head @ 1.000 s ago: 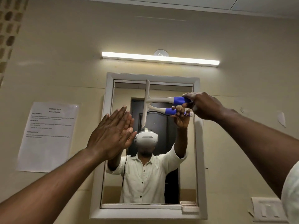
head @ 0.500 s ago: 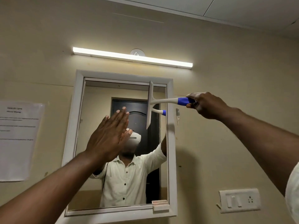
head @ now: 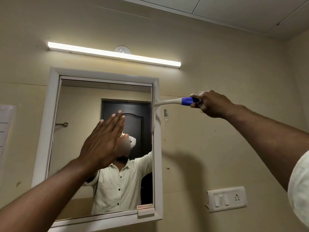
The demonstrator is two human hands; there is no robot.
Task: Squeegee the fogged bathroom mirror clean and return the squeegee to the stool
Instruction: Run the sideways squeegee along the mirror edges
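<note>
Now my right hand (head: pixel 211 104) clamps the squeegee (head: pixel 167 104) handle, blade upright at the mirror (head: pixel 80 131) right edge; my left hand (head: pixel 103 139) rests flat, fingers straight, steadying me

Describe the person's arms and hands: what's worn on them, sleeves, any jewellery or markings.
Both forearms are bare, with no watch, rings or gloves visible on the left hand or right hand. A pale, whitish short sleeve shows at the right upper arm. No markings are visible.

paper notice (head: pixel 5 129) cut off, text unreadable
</note>
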